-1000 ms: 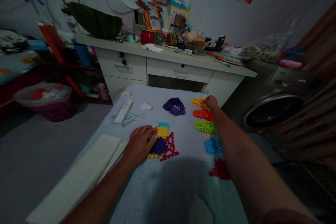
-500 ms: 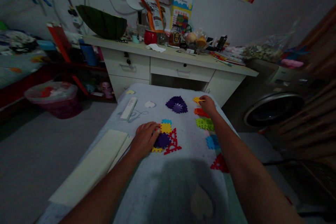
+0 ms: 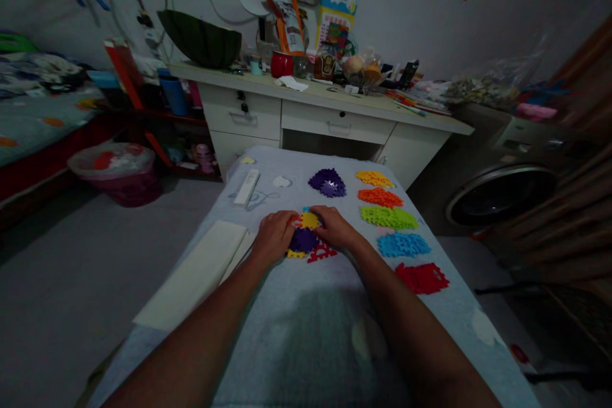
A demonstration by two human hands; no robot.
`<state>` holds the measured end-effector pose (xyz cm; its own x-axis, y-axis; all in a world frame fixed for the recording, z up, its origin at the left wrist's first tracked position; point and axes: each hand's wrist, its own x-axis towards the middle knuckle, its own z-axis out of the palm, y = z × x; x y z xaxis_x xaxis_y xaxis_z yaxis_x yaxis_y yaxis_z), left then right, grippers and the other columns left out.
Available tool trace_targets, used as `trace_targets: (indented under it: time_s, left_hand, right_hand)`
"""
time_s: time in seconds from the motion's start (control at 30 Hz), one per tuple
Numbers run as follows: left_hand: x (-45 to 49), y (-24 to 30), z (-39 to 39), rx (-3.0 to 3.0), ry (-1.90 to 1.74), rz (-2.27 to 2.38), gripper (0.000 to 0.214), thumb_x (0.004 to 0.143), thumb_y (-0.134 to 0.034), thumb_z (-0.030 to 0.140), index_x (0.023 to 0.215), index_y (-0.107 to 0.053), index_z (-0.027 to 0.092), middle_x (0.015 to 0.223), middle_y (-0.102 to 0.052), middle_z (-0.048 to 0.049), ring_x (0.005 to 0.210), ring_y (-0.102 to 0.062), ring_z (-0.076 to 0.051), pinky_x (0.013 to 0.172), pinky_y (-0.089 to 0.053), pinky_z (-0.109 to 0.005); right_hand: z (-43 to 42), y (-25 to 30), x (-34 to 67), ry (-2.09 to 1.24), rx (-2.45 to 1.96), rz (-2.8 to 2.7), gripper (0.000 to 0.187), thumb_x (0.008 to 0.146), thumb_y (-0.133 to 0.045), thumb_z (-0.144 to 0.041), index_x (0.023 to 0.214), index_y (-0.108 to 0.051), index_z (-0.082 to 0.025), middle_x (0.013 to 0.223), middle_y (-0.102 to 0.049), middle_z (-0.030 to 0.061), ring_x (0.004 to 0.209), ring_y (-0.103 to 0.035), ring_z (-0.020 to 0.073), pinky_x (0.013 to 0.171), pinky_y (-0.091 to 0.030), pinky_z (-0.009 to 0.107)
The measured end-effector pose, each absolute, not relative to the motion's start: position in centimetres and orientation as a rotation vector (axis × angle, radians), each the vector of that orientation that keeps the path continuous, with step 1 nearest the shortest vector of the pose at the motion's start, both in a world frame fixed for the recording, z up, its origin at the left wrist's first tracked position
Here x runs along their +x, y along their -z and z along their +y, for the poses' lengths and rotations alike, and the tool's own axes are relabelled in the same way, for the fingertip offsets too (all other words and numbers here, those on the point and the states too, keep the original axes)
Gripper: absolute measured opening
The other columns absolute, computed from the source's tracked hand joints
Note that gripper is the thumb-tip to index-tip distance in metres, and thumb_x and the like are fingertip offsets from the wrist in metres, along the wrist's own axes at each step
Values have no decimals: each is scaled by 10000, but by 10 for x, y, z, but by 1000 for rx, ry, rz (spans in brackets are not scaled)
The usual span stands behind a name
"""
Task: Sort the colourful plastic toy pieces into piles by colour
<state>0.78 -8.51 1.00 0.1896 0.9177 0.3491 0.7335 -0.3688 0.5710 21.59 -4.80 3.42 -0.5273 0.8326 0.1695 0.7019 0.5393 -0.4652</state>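
A flat patchwork of interlocking plastic tiles lies on the cloth-covered table, with a purple tile point(image 3: 304, 240) in the middle, a yellow tile point(image 3: 309, 220) above it and a red triangular tile point(image 3: 322, 251) at lower right. My left hand point(image 3: 277, 233) grips its left edge, fingers bent over an orange-red bit. On the opposite side my right hand point(image 3: 333, 227) closes on the upper right edge beside the yellow tile; its fingertips partly hide what they pinch. A blue tile point(image 3: 306, 208) peeks out at the top between both hands.
Piles of purple point(image 3: 327, 183), yellow point(image 3: 374, 178), orange point(image 3: 380, 197), green point(image 3: 389, 217), blue point(image 3: 404, 244) and red tiles point(image 3: 421, 278) lie beyond and right. A pale long box point(image 3: 196, 277) and a small white box point(image 3: 247, 189) are left. A desk point(image 3: 337, 122) stands behind.
My right hand has come back from the yellow pile to the patchwork's right side. My left hand stays at its left edge. The camera view has shifted slightly.
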Motion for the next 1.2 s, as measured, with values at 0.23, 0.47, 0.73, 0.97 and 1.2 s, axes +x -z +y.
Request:
trace_targets:
  time_s: [0.23,0.47,0.73,0.97,1.2]
  left_hand:
    - [8,-11,-85,2205,-922,1571,340,863,-470,222,1170,-613,197,1189,-669,-80,1097,-572,-262,994,-396,-448]
    - [6,-10,-84,2198,-935,1541,343,875,-421,204,1147,-631,200,1186,-665,-72,1110,-560,-250,1002,-395,-440]
    - [7,-12,-84,2167,-965,1554,334,867,-419,209,1106,-653,214,1141,-684,-65,1077,-575,-249,980,-417,-439]
    - [6,-10,-83,2166,-948,1555,330,888,-413,228,1108,-659,215,1129,-689,-66,1065,-586,-257,965,-429,-449]
    - [6,-10,-84,2141,-967,1552,316,904,-403,228,1090,-659,223,1130,-688,-53,1055,-580,-246,946,-437,-436]
  right_hand:
    - [-44,-32,218,-427,-1296,-2309,423,748,-668,-164,1169,-631,-144,1149,-634,105,1067,-553,221,976,-416,365]
    - [-46,-33,235,-297,-1482,-2201,413,774,-684,-269,1161,-629,-137,1096,-636,111,1037,-548,237,967,-407,384]
    - [-41,-38,239,-378,-1538,-2206,338,738,-698,-221,1067,-647,-159,983,-646,72,887,-568,198,834,-448,329]
    - [2,-81,281,-411,-1522,-2125,236,728,-714,-221,953,-662,-173,970,-670,47,828,-596,160,754,-452,279]
    - [76,-90,358,-94,-1910,-1712,158,723,-691,-246,853,-680,-157,886,-689,41,796,-599,159,760,-450,277]
